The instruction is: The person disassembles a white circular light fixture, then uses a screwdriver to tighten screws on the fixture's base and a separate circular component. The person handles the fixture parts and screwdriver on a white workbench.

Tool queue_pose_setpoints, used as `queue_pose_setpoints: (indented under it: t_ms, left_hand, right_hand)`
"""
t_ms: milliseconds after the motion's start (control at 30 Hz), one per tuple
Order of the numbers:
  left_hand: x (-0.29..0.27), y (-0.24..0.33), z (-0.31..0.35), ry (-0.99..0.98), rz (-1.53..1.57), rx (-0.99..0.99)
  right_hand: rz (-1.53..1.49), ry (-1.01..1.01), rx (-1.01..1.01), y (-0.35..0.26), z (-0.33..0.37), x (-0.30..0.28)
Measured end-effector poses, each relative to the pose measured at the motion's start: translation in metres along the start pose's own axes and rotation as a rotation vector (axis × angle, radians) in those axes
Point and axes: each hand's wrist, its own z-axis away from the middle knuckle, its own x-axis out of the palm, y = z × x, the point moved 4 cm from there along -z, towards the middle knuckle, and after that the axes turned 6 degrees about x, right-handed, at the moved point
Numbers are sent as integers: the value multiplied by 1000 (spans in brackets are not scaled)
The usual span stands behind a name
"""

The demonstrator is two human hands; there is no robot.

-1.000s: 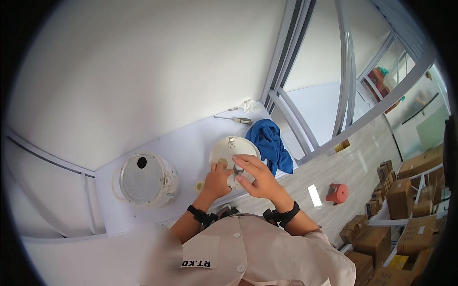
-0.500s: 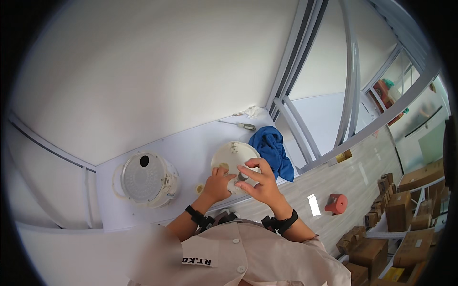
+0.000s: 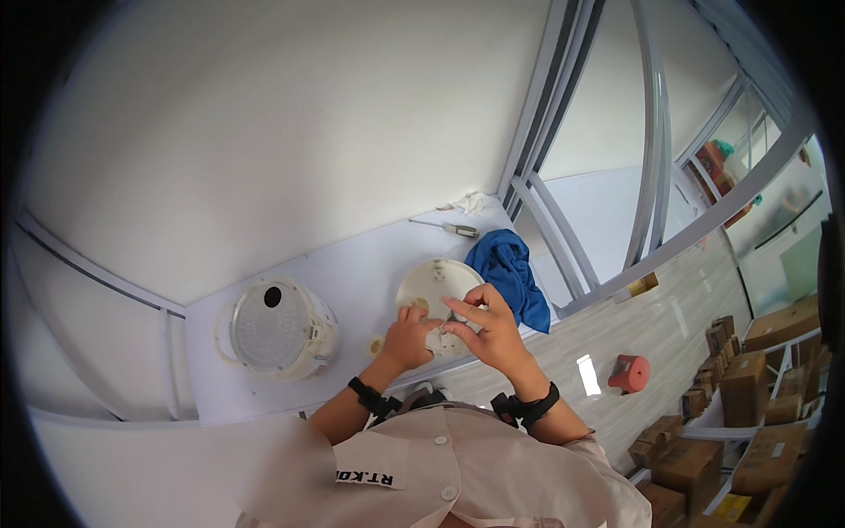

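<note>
A white round disc-like piece [image 3: 422, 280] lies on the table in front of me, with small fittings near its far edge and a yellowish round spot on it. My left hand [image 3: 408, 340] rests over its near left part, fingers spread and thumb reaching toward my right hand. Above the disc's near right part, my right hand [image 3: 489, 327] pinches a small grey part [image 3: 458, 316] between thumb and fingers. Those fingers partly hide the part, so its exact kind is unclear. Just left of my left hand lies a small yellowish ring [image 3: 376, 346].
A white lidded bucket [image 3: 280, 333] with a dark round hole in its lid stands on the left. Behind the disc lie a screwdriver [image 3: 459, 231] and a white crumpled cloth [image 3: 473, 203]; a blue cloth [image 3: 506, 268] borders its right. A red stool [image 3: 629, 374] and cardboard boxes [image 3: 746, 396] are beyond.
The thumb and fingers of my right hand have drawn closer together around the small grey part, which is now more hidden. My left hand stays on the disc. The whole view has shifted slightly.
</note>
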Motion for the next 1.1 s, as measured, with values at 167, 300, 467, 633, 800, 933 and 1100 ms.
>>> queue_pose_setpoints:
  t_ms: [167, 300, 467, 633, 800, 933, 1100]
  left_hand:
    - [-3, 3, 1, 30, -9, -10]
    - [-6, 2, 2, 27, -31, 1]
    - [-4, 0, 4, 68, -49, 22]
    - [-8, -1, 7, 75, -77, -3]
    - [-9, -5, 11, 58, -23, -75]
    - [-7, -11, 16, 91, -22, -58]
    - [-1, -18, 19, 94, -8, 10]
  right_hand:
    - [-115, 143, -111, -10, -9, -1]
    - [-1, 89, -174, -21, -13, -5]
    - [-93, 27, -109, -6, -5, 3]
    - [-35, 107, -196, -21, -14, 0]
    - [-39, 12, -73, -5, -12, 9]
    - [-106, 95, -180, -20, -19, 11]
    - [6, -7, -139, -25, -22, 14]
